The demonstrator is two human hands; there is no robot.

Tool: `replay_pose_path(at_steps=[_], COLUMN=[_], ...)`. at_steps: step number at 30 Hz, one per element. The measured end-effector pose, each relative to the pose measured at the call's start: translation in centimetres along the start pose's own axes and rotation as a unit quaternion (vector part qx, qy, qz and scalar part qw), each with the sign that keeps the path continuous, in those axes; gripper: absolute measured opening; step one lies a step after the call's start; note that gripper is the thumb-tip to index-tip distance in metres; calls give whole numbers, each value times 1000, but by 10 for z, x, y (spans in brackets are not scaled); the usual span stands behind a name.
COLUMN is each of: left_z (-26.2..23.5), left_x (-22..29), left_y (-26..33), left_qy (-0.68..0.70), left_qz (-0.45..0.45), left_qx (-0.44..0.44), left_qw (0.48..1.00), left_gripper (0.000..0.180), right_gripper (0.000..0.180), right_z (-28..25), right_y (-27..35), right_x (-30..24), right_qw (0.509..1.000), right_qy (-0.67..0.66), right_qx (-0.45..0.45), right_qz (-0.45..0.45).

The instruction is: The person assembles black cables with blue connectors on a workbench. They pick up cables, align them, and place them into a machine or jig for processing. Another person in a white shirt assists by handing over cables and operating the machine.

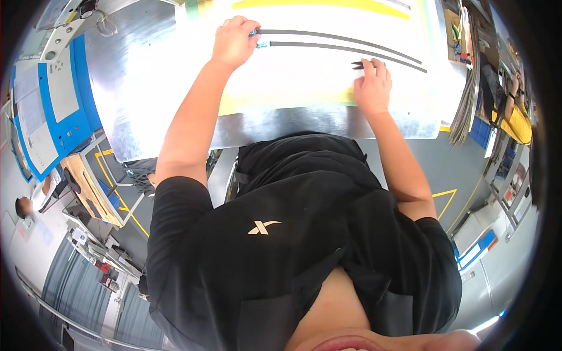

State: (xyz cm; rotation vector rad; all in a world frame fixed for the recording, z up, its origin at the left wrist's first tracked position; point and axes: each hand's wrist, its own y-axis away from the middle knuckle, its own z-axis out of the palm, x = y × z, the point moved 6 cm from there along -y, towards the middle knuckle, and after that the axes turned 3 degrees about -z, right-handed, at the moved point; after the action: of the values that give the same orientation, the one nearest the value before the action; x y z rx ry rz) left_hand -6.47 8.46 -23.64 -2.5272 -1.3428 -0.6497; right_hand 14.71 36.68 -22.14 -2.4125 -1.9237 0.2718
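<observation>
Two long, thin black cables (pixel 345 51) lie side by side on a bright white sheet, running from left to right. Each has a small blue piece at its left end; the nearer one's blue end (pixel 263 44) shows plainly. My left hand (pixel 235 42) is closed on the blue end of the farther cable (pixel 339 38), thumb and fingers pinched together. In my right hand (pixel 373 88) is a small black two-pointed tool (pixel 357 65), its tips sticking out leftward, just short of the nearer cable. My fingers hide the rest of that tool.
The metal table (pixel 281 126) carries the sheet, with a yellow strip (pixel 328 6) at the far side. A blue-and-white machine panel (pixel 61 105) stands at the left. Long thin rods (pixel 462 111) hang beyond the right edge, and a person in yellow (pixel 516 124) is farther right.
</observation>
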Motion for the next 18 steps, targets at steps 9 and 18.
replay_pose_path(at_steps=[9,18], left_z=[-6,-16], left_x=[-30,-37], left_y=[-7,-18], left_qy=[221,468], left_qz=[-148,-178], left_qx=[-57,-71], left_qw=[962,863], left_gripper=[20,19], right_gripper=[33,30], right_z=[14,28], right_y=[0,-150], right_x=[-91,-153], right_qw=[958,934], right_qy=[-194,-289], right_qx=[-104,-17], right_qz=[-187,-211])
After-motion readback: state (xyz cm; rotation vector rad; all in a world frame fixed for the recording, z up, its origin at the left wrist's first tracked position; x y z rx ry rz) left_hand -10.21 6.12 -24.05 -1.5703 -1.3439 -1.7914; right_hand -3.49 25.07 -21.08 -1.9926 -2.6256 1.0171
